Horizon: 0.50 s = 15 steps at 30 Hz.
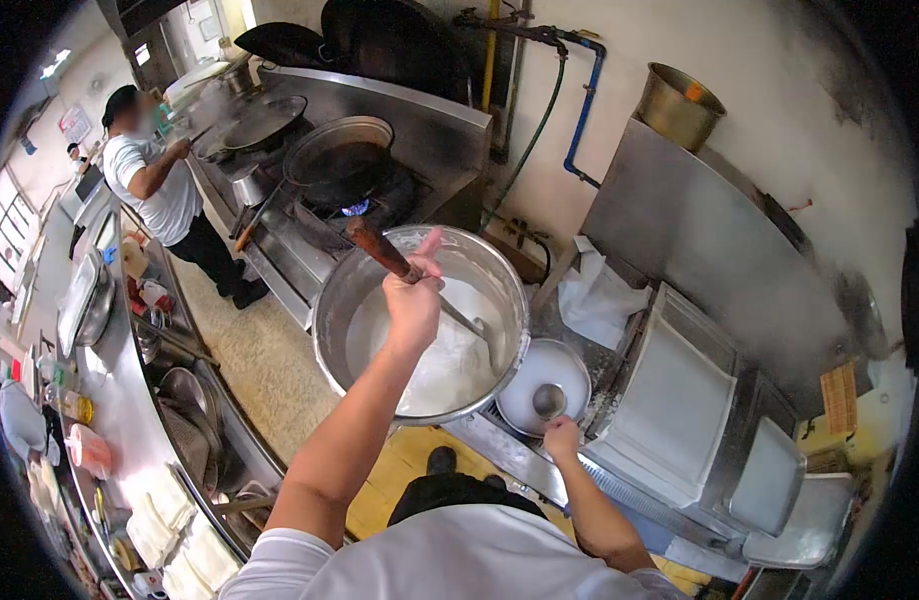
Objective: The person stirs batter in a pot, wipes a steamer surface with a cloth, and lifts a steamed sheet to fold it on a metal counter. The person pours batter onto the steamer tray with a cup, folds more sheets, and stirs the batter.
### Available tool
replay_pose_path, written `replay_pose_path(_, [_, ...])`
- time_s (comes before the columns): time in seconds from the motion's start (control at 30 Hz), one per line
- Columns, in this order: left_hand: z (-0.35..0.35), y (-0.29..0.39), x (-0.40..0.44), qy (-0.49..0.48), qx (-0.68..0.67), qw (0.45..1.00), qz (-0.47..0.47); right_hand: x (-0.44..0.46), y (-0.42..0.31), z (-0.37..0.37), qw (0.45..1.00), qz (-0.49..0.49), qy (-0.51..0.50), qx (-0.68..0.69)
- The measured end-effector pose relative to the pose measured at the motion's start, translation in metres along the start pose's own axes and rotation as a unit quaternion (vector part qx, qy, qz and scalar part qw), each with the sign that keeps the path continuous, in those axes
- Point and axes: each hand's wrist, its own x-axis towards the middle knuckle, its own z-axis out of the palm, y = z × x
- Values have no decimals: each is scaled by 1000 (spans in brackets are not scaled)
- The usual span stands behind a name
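Observation:
My left hand [414, 295] is wrapped round the wooden handle [379, 248] of a long metal ladle or paddle, whose metal end [482, 343] rests in white contents inside a large metal pot [324, 345]. To the right, my right hand [561, 438] grips the handle of a small round ladle [549, 401]. That ladle is over or in a smaller pot [582, 372] of white liquid, beside the large pot. Whether its cup touches the liquid I cannot tell.
A wok [341, 160] sits over a blue flame ahead. Another person [159, 185] stands at the stove on the left. White trays [669, 400] lie to the right, near a white cloth [599, 300]. A shelved counter [139, 430] runs along the left.

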Motion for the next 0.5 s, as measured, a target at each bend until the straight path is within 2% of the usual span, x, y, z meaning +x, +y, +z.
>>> replay_pose_path(0.07, [-14,-4,13,-3,-23,999,25,8,4,3,991,48,5,125])
replay_pose_path(0.13, [-23,0,24,4,-59,998,37,21,-16,-9,956,107,6,274])
replay_pose_path(0.17, [-27,4,28,7,-75,997,35,27,-30,-20,951,97,4,292])
replay_pose_path(0.23, [-38,13,36,13,-105,994,31,18,-111,-89,941,78,0,329])
replay_pose_path(0.3, [-51,20,43,30,-100,994,32,18,-174,-136,947,-2,13,320])
replay_pose_path(0.4, [-68,37,45,48,-86,994,39,20,-253,-178,922,-78,-37,377])
replay_pose_path(0.5, [-92,45,42,57,-59,995,55,25,-319,-189,930,-107,-135,325])
